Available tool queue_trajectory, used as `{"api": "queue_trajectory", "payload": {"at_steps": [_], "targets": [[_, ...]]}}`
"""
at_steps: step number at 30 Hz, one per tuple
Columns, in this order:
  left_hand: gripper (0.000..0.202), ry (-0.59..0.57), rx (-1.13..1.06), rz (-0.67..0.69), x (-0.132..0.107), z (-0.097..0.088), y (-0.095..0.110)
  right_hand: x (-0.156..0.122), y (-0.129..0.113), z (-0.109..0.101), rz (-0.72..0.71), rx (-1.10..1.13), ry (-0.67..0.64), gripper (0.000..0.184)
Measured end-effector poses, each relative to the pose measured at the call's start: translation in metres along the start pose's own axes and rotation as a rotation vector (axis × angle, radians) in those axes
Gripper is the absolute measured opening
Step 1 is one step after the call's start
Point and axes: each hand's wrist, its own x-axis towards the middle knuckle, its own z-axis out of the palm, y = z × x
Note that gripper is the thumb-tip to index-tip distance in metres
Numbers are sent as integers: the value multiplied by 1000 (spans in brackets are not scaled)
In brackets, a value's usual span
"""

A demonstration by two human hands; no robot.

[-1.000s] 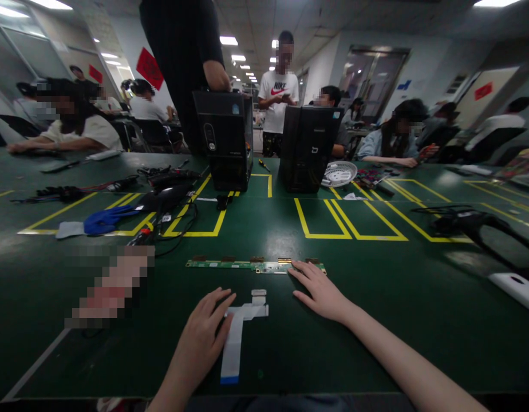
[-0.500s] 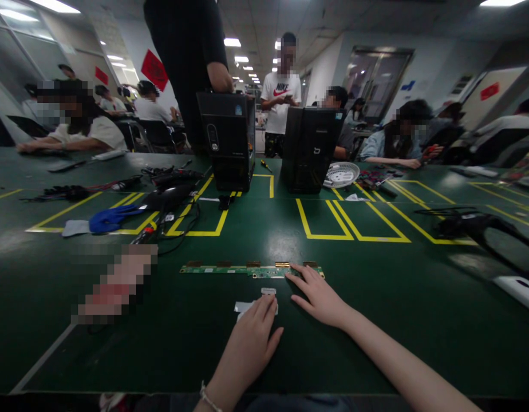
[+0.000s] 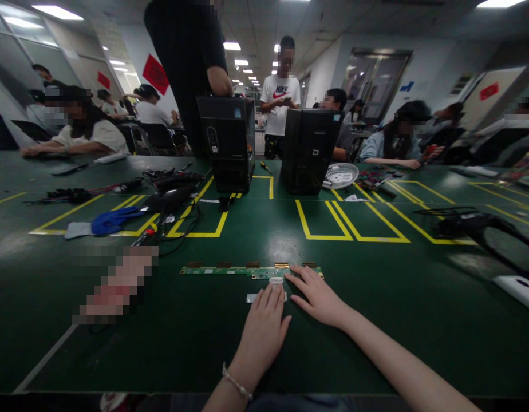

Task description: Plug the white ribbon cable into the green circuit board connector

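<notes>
A long, narrow green circuit board point(image 3: 224, 270) with brown tabs along its far edge lies flat before me. My right hand point(image 3: 318, 294) rests by the board's right part, fingers spread and fingertips on it. On a white flat ribbon cable point(image 3: 253, 298) lies my left hand point(image 3: 267, 320), fingers stretched out flat and pressing it to the table. The cable's end shows beyond my fingertips, up against the board's near edge; whether it sits in a connector I cannot tell. My left fingers cover the cable's middle.
Two black computer towers point(image 3: 230, 143) point(image 3: 310, 151) stand across the green table point(image 3: 376, 326). At left are a blue glove point(image 3: 114, 220), tangled black cables point(image 3: 174, 177) and a blurred-out object point(image 3: 118, 280). A white basket point(image 3: 342, 174) and a black frame point(image 3: 474, 223) are at right. People sit and stand beyond.
My left hand has slid forward and slightly right with the ribbon cable, bringing the cable's end up to the board's near edge. My right hand has stayed almost still on the board.
</notes>
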Motion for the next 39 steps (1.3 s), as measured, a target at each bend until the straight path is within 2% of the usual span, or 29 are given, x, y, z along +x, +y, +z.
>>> {"api": "queue_trajectory", "payload": {"at_steps": [5,15,27,32,39], "targets": [[48,-40,3,-2,1,1,-1,1,-2,-3,1,-1,3,49],[43,29,-31,29,-3,4,-1,0,0,1,1,1,10,49],[47,31,-9,9,-1,7,0,-1,1,0,1,2,5,51],[50,-43,5,21,1,1,-1,0,0,0,-2,11,3,51],[49,-122,-7,-35,3,-6,-1,-1,3,2,-14,26,-18,53]]}}
